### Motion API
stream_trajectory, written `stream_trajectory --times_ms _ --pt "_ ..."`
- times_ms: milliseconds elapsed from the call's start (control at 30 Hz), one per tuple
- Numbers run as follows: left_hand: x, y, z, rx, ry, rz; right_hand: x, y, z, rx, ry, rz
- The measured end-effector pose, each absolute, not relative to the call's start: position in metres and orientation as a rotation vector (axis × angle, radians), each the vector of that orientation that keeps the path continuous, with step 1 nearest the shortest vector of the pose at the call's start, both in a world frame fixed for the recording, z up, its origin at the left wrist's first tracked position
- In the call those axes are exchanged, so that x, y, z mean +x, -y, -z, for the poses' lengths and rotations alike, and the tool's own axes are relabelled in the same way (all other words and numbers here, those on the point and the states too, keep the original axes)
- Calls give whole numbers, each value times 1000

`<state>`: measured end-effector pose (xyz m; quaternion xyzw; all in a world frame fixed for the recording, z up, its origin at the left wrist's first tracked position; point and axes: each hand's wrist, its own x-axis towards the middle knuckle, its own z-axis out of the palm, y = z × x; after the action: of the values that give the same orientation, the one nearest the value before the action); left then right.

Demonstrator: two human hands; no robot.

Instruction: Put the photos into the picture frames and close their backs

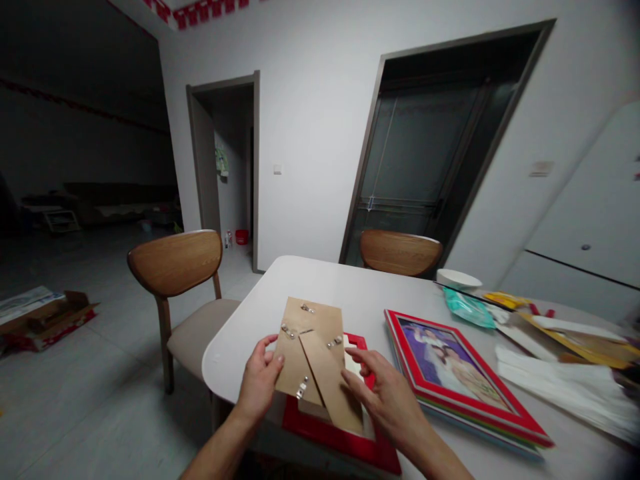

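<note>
Right now the left hand (260, 381) grips the left edge of a brown backing board (313, 350), thumb on top and fingers curled under, lifting it off a red picture frame (340, 437) that lies face down at the near edge of the white table (320, 280). The board is tilted, its far end raised over the table, and it carries small metal clips (303, 387) and a brown fold-out stand strip (330, 383) running diagonally across it. The right hand (387, 397) lies flat with fingers stretched out, fingertips (350, 380) pressing on the stand strip and the right edge of the board; it is spread and clasps nothing

Just to the right of the frame sits a stack of frames, the top one a red frame with a wedding photo (457, 373) face up. Beyond it lie a teal packet (467, 309), a white bowl (457, 279), yellow and red paper items (550, 327) and white sheets (560, 390) toward the right edge of the table. Two wooden chairs stand at the table, one at the left (177, 263) with a beige seat, one at the far side (400, 252). A cardboard box (47, 320) lies on the floor at the far left
</note>
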<state>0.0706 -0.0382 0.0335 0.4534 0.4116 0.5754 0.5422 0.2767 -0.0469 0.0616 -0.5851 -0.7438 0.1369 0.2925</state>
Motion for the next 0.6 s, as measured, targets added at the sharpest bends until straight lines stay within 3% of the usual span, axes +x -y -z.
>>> stream_trajectory --times_ms 200,433,600 --pt "4 40 -20 1095 -1225 -1301 307 41 -18 -1980 2006 -240" --pt "-29 33 3 1395 -1603 -1226 314 33 -6 -2015 1962 -302" --pt "-8 40 -10 1751 -1813 -1261 315 35 -21 -1837 1557 -734"
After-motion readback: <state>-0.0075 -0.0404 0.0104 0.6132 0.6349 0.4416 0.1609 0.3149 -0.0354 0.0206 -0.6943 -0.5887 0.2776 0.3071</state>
